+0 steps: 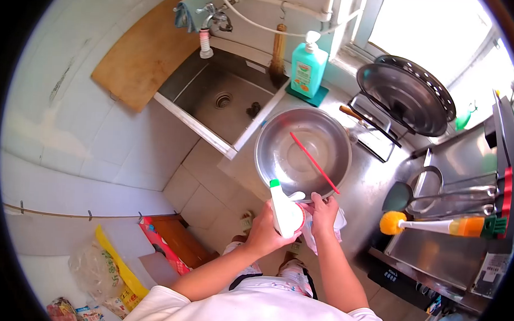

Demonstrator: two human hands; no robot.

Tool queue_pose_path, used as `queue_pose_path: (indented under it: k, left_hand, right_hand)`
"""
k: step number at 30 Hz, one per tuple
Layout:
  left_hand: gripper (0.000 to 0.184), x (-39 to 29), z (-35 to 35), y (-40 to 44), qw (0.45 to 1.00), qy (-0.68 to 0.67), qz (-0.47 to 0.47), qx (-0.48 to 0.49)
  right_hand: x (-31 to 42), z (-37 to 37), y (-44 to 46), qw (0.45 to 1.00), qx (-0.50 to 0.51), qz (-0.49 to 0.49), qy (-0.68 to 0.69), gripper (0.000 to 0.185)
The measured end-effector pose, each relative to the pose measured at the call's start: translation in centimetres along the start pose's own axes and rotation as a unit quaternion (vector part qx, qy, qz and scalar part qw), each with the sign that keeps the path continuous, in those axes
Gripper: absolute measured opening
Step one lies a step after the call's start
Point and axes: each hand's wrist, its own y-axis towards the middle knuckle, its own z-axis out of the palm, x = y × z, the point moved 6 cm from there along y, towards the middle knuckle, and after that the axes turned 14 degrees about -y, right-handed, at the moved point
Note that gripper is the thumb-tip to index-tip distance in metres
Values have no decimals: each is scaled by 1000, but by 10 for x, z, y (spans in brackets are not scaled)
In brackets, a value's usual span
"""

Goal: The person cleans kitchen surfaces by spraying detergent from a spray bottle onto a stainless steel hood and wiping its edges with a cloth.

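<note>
My left hand (264,231) is wrapped around a white spray bottle (286,215) with a green nozzle tip. Beside it, my right hand (323,215) has its fingers closed at a translucent, pale pinkish plastic piece (338,224); its exact kind is unclear, and the hand hides part of it. Both hands are close together at the near rim of a round stainless steel basin (268,155). A thin red stick (311,158) lies slanted across the basin, one end reaching the right rim.
A sink (213,116) lies left of the basin, under a faucet (214,14). Behind stands a turquoise pump bottle (309,66). Dark pans (406,92) lean at the back right. A brush with a yellow head (392,223) and a spatula (397,196) extend from the right.
</note>
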Motion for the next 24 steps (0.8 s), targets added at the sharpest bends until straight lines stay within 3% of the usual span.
queue_pose_path:
  k: [5,7,11,14,19,24]
  left_hand:
    - [83,18,-71,34,999,3,-24,-22]
    - [83,26,-103,55,1000,20,-4,18]
    - [78,51,-158,100,998,-14,62,25]
    - [87,58,-190,128,994,13,71,82]
    - [90,74,-207,151,989,-23,83,119]
    - [81,82,-203,151,980,-25,78,179]
  right_hand:
    - [9,79,20,1000,23,9,2,15]
    - [10,113,33,1000,21,20,8,14]
    - [0,167,53,994,-57,66,62,15]
    - [0,200,63,991,-78,83,66,12]
    - [-8,227,72,983,-110,102,104,12]
    - [-17,212,64,976,-150,83,131,13]
